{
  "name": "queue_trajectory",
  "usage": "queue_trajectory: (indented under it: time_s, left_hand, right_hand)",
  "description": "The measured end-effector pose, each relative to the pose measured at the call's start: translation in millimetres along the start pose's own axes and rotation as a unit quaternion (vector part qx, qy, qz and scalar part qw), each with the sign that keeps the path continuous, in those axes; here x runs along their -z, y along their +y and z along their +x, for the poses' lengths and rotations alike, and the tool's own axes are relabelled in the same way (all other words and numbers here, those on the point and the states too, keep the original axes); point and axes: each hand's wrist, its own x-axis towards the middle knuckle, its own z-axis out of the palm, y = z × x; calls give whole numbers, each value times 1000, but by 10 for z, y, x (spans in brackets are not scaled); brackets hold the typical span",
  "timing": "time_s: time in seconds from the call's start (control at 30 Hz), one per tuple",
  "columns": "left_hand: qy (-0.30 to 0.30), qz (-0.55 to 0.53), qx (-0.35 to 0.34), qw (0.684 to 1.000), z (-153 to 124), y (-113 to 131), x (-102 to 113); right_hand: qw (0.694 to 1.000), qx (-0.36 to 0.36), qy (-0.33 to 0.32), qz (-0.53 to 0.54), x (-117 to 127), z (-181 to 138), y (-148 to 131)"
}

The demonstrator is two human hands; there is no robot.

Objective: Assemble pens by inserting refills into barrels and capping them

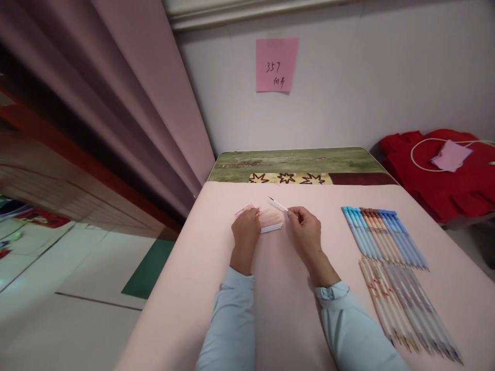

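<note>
My right hand [307, 229] pinches a thin white pen refill [279, 204] with a dark tip, which points up and to the left. Closed fingers of my left hand [246, 229] rest at a pinkish, see-through bundle [270, 217], and a narrow pink piece sticks out beyond them. What exactly those fingers grip is hidden. Several white sticks [272, 228] lie along the near side of the bundle, just right of my left hand.
At the right of the pink-covered table [282, 309] lies a row of blue and brown pens [382, 234]. Nearer me is a second row of white and grey pens [410, 304]. A red cloth [410, 170] with a white cable sits beyond the right edge; a curtain [154, 103] hangs left.
</note>
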Motion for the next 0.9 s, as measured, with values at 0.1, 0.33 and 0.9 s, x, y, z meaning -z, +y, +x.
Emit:
queue_trajectory:
  time_s: [0.1,0.33,0.9]
  left_hand:
    - [-6,31,27,999,11,21,14]
    - [-3,-54,50,997,67,129,162]
    - [-72,-674,312,665,-7,501,45]
  right_hand:
    - [1000,6,10,13,-1,0,10]
    - [979,-42,38,197,-9,66,5]
    - [949,11,0,315,4,48,-99]
